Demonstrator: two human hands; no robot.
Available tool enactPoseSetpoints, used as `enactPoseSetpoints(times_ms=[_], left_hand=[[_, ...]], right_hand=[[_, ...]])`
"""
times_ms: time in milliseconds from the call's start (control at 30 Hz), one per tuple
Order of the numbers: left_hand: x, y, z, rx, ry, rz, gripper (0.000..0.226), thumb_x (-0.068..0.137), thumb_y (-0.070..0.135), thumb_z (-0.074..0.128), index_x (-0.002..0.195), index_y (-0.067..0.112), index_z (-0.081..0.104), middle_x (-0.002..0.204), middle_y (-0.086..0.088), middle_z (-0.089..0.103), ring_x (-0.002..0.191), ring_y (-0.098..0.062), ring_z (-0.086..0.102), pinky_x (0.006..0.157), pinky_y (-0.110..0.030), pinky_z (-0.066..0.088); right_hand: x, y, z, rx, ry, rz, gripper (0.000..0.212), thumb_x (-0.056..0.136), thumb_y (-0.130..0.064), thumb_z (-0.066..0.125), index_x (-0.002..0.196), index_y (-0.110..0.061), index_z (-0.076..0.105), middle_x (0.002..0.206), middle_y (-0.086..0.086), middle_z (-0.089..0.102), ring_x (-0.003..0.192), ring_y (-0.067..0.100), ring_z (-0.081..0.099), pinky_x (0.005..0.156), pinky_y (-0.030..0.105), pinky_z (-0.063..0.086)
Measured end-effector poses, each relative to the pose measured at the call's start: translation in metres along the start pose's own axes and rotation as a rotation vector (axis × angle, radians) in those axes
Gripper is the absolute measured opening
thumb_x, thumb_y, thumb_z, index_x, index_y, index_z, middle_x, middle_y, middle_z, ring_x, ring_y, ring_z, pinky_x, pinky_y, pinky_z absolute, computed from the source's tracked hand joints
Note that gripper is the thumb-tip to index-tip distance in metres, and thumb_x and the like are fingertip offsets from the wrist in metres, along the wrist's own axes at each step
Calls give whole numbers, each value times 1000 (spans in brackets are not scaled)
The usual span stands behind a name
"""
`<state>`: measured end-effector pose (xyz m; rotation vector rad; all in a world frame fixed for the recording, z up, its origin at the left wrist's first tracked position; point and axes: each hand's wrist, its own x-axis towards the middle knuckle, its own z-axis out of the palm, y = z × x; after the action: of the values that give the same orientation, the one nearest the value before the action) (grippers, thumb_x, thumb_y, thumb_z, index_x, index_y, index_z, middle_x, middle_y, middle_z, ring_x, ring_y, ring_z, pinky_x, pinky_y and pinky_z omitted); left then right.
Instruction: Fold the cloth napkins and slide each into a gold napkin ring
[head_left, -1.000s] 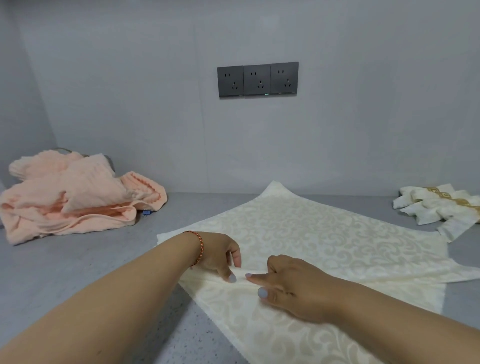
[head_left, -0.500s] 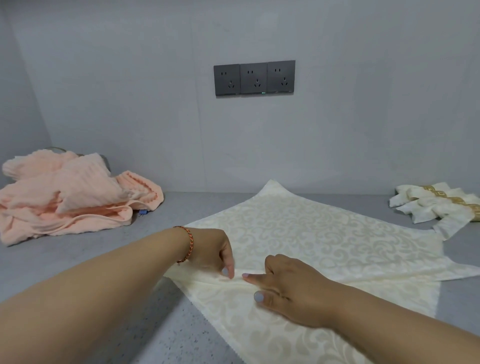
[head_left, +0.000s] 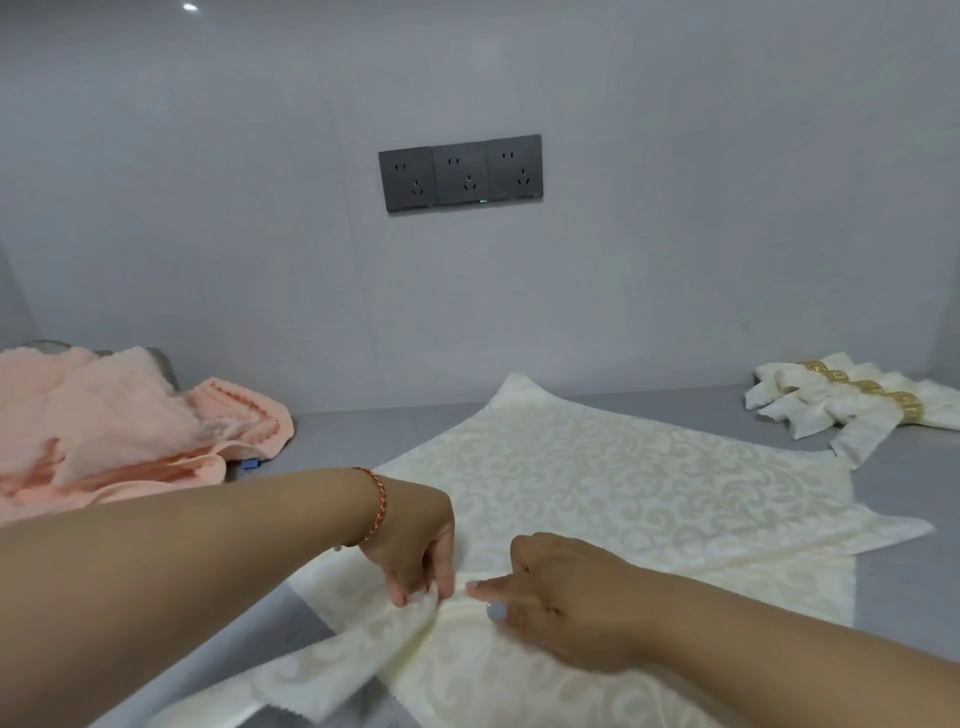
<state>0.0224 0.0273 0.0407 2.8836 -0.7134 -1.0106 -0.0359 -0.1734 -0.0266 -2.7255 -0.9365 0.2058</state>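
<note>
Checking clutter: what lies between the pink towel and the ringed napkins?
Head view: the spread cream napkin lies between the pink towel and ringed napkins, with bare grey counter either side.

No readable text, labels, brands or nos. anywhere; wall outlets (head_left: 460, 173) at 12 o'clock bear no lettering.
</note>
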Motion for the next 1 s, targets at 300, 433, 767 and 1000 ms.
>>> enactPoseSetpoints(times_ms=[300,433,767,1000], left_hand=[[16,-7,8,-160,298,135,19,76,44,70,65,30,63,97,-1,64,78,-9,56,83,-33,52],[27,3,21,-631,430,294,18,62,42,66,64,24,63,74,2,61,67,-8,52,67,-25,45],[56,21,48,-879,504,390,24,85,36,66,78,13,64,65,-14,62,49,-12,50,55,-23,39],[55,37,34,-714,342,250,17,76,23,54,78,8,62,56,-1,61,49,-10,54,68,-30,44]], right_hand=[[14,2,-42,531,-215,227,49,99,-56,28,105,-18,59,89,-3,54,74,10,45,79,22,38],[16,7,-50,430,-231,283,33,96,-51,42,97,-21,56,92,-1,62,78,11,53,79,25,40],[20,20,-46,658,-188,362,17,100,-27,46,88,-19,56,82,-2,68,71,5,64,87,25,52],[2,20,-62,-36,-230,408,29,101,-33,40,94,-8,54,97,6,55,88,20,47,73,27,35]])
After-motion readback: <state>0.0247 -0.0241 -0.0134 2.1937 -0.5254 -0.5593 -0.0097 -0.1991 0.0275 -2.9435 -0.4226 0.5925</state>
